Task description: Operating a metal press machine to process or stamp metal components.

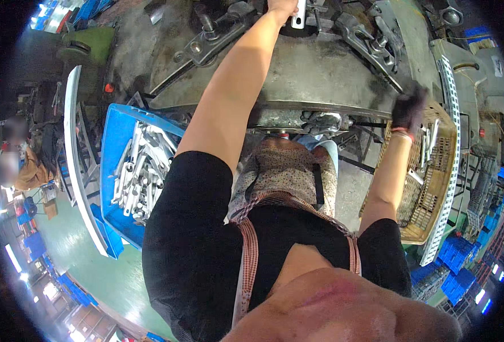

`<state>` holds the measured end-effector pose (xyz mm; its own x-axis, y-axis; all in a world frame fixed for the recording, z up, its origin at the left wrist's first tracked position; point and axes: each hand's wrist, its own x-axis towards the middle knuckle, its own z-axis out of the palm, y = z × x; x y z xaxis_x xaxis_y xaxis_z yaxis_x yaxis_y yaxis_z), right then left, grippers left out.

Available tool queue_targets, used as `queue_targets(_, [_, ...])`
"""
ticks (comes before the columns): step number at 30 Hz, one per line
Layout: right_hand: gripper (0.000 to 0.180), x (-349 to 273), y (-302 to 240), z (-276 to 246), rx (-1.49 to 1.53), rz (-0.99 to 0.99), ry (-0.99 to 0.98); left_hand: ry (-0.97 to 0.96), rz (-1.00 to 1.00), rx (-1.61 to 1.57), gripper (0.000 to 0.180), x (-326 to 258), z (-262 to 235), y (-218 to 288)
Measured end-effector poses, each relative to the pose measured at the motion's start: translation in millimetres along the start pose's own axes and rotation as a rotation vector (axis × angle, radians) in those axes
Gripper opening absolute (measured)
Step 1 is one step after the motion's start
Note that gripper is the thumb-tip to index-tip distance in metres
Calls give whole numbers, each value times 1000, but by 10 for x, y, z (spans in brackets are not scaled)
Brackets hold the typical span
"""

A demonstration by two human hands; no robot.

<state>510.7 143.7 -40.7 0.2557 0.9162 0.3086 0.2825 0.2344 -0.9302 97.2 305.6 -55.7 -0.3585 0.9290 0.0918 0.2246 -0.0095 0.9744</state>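
My bare left hand (283, 7) reaches to the top edge of the view, its fingers closed around a flat silvery metal bar (299, 16) with a hole near its end. That bar is over the dark middle of the press bed, and its far part is cut off. My right hand (408, 112), in a dark glove, is above the inner edge of a yellow plastic basket (448, 188). Motion blurs its fingers, so their grip cannot be made out. A few silvery metal pieces (431, 139) lie in the basket.
Clamps with bolts (206, 48) (369, 43) flank the middle of the steel bed (309, 85). At my left stands a blue crate (111, 171) heaped with silvery metal parts (141, 176). Another person (30, 165) sits farther left. Blue crates (457, 253) are stacked at lower right.
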Motion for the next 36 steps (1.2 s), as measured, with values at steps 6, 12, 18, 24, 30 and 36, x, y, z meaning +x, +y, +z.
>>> queue_targets(6, [49, -252, -473, 2229, -250, -21, -850, 11, 121, 172, 48, -65, -121, 72])
queue_targets(12, [49, 113, -253, 3191, -496, 28, -548, -83, 212, 466, 56, -158, -197, 209])
queue_targets(18, [45, -25, 34, 3122, -672, -222, -514, -86, 77, 544, 56, -398, -183, 368])
queue_targets(24, [40, -262, -116, 2887, -179, 18, -538, -6, 142, 571, 54, -495, -242, 377])
queue_targets(30, [49, 43, -159, 2777, -619, -143, -725, -174, 177, 568, 59, -89, -204, 149])
queue_targets(36, [54, 21, -304, 3053, -202, 180, -585, -21, 206, 361, 59, -4, -169, 124])
